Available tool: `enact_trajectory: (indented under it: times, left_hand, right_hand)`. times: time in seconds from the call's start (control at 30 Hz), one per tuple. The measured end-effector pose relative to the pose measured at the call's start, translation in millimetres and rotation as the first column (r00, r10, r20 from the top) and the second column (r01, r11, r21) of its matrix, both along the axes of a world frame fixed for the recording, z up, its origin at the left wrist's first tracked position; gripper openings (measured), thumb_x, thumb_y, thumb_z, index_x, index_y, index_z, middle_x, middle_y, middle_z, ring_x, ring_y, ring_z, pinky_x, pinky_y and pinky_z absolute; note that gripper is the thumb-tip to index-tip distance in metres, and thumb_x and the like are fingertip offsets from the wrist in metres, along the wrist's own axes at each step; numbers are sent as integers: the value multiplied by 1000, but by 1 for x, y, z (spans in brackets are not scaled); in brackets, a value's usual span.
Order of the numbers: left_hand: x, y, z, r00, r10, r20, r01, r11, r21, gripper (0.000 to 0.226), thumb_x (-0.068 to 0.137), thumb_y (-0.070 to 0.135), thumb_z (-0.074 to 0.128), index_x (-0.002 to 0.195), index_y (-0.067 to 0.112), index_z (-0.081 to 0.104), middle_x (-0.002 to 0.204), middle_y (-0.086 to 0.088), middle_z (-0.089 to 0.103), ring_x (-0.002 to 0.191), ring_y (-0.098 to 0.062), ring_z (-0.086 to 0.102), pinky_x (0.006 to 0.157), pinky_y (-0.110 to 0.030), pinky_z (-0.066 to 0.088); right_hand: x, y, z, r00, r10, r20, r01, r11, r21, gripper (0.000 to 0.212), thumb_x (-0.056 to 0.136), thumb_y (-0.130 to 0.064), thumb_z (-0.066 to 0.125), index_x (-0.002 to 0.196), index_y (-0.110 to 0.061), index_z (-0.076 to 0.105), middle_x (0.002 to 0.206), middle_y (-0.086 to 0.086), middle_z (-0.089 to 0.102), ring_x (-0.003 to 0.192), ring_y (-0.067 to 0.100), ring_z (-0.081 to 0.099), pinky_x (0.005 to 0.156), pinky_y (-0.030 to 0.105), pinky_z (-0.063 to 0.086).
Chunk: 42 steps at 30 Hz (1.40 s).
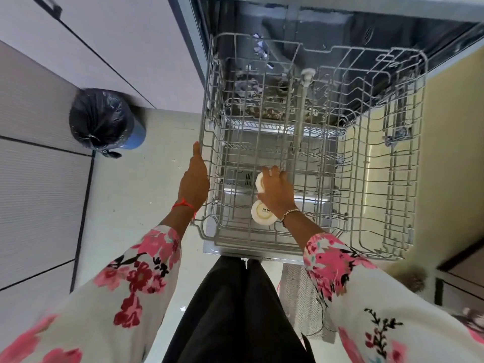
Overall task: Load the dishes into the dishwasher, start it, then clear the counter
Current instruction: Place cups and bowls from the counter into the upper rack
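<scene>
The grey wire dishwasher rack (pixel 392 163) is pulled out over the open dishwasher door (pixel 372 163). A white cup (pixel 262 211) sits upside down near the rack's front left, with lettering on its base. Just behind it my right hand (pixel 275 189) holds a second white cup (pixel 259 181) inside the rack, fingers curled over it. My left hand (pixel 195 179) rests against the rack's left rim with the thumb stretched forward; the other fingers are hidden.
A blue bin with a black bag (pixel 104 121) stands on the floor to the left. Grey cabinet fronts (pixel 39 179) run along the left side. A patterned cloth (pixel 301 297) hangs below the rack's front. The dishwasher tub (pixel 327 30) is open behind.
</scene>
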<state>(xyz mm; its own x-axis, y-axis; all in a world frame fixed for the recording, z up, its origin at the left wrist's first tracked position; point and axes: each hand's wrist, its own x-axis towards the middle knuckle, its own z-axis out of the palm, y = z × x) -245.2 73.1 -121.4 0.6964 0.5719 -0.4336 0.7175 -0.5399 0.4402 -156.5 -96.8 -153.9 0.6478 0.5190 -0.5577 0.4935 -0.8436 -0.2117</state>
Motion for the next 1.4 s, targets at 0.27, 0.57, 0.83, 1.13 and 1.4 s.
enact_trajectory:
  times: [0.27, 0.57, 0.83, 1.13, 1.4]
  left_hand:
    - [-1, -2, -2, 998, 13, 63, -14, 1000, 25, 75, 84, -17, 34, 147, 8, 1, 125, -24, 51, 84, -37, 60, 76, -41, 49]
    - [-1, -3, -3, 996, 20, 86, -21, 1000, 17, 74, 85, -16, 35, 147, 8, 2, 126, -24, 50, 84, -37, 60, 76, -43, 50]
    - [-2, -2, 0, 997, 16, 75, -16, 1000, 0, 76, 85, -16, 37, 147, 9, 2, 128, -25, 49, 80, -35, 60, 75, -41, 50]
    - [-1, -2, 3, 998, 5, 63, -7, 1000, 20, 75, 85, -16, 38, 147, 8, 2, 130, -24, 48, 84, -37, 61, 75, -39, 49]
    - [-2, -1, 1, 998, -14, 64, 12, 1000, 28, 77, 85, -15, 38, 147, 9, -1, 131, -24, 48, 82, -35, 62, 75, -39, 50]
  right_hand:
    - [-2, 2, -7, 999, 9, 31, -8, 999, -35, 75, 83, -28, 67, 142, -10, 25, 140, 19, 34, 128, 39, 34, 92, 44, 47]
    - [-6, 2, -18, 998, 48, 49, -45, 998, -47, 72, 87, -29, 61, 144, -10, 22, 142, 20, 32, 133, 38, 28, 100, 41, 41]
    - [-4, -1, -19, 999, -11, 46, 11, 1000, 11, 75, 84, -31, 64, 142, -7, 24, 141, 16, 35, 132, 33, 29, 102, 39, 39]
    - [-6, -2, -19, 999, -37, 16, 37, 999, 2, 73, 85, -24, 63, 144, -9, 23, 142, 19, 31, 135, 33, 24, 96, 41, 45]
    - [-4, -8, -13, 997, -81, -1, 81, 996, 37, 80, 84, -32, 65, 146, -12, 18, 145, 18, 29, 138, 33, 22, 106, 42, 35]
